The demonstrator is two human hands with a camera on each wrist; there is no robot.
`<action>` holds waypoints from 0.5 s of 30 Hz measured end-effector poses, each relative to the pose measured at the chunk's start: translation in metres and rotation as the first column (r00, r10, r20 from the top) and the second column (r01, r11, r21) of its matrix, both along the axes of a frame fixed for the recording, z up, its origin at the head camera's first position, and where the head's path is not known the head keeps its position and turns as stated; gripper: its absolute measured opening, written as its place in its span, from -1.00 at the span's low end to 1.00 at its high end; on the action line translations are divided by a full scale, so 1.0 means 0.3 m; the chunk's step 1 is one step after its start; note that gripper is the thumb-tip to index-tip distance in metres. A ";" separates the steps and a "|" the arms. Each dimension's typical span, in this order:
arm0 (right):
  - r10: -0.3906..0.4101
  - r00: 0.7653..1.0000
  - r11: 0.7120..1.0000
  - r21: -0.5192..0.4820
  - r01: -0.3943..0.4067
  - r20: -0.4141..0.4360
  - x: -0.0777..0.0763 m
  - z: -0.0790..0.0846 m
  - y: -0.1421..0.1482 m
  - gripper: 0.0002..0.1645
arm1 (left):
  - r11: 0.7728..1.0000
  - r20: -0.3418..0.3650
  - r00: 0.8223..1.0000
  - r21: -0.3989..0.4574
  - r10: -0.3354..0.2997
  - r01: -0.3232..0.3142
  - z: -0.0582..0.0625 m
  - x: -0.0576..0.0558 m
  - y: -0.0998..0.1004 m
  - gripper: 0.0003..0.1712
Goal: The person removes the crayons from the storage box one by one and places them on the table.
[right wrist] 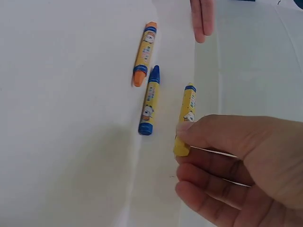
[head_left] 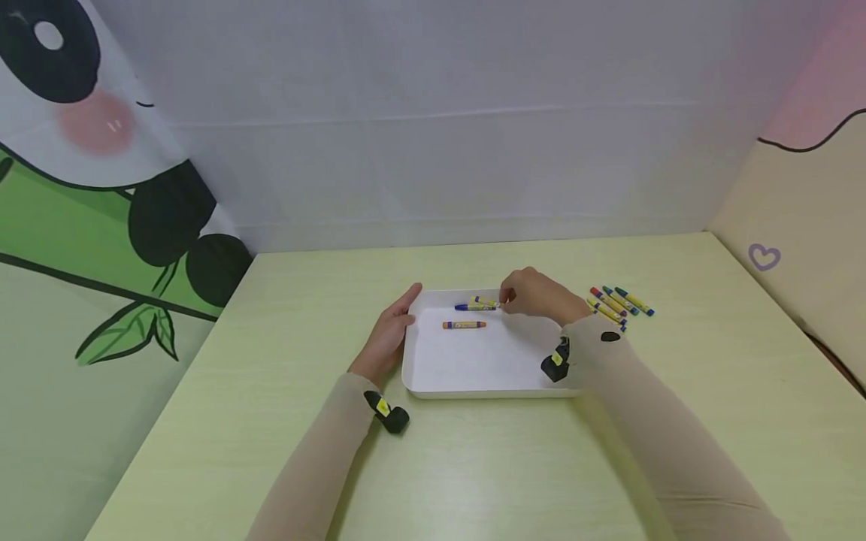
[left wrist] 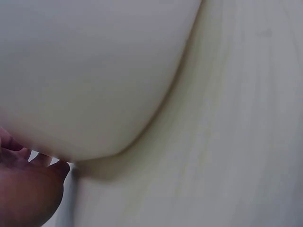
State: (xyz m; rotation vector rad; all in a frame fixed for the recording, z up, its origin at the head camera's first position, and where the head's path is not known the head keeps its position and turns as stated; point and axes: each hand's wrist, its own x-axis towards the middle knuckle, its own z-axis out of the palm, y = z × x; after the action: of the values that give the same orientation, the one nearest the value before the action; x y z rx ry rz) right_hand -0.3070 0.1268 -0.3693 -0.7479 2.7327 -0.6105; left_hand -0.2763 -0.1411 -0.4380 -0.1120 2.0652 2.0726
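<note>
Head view down onto tray

The yellow crayon in a yellow wrapper is being pinched near one end by the right hand's thumb and fingers, its other end pointing left, along the far side of the shallow white tray. That round-cornered, rectangular tray is lying right side up, its left side being held by the left hand. Inside, the blue crayon is lying just beside the yellow one, its tapered tip pointing left. The orange crayon is lying nearer the tray's middle, its tapered tip pointing right. More yellow-wrapped crayons are lying bunched and slanted outside, right of the tray.
</note>
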 end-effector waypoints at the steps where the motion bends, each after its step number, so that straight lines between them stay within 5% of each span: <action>1: -0.003 1.000 1.000 -0.004 0.003 0.001 0.002 0.009 0.009 -0.83 | 1.000 -0.002 1.000 -0.001 -0.001 0.001 0.000 0.000 -0.001 -0.29; 15: -0.113 0.992 0.993 -0.034 0.112 -0.051 0.022 0.104 0.209 -0.79 | 1.000 -0.002 1.000 -0.006 -0.008 0.007 0.003 0.002 -0.001 -0.28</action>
State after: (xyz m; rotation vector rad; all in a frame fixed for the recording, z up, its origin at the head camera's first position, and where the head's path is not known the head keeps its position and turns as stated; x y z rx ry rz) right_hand -0.3003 0.1893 -0.3380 -0.6287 2.8357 -0.6681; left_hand -0.2758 -0.1414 -0.4372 -0.1034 2.0696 2.0631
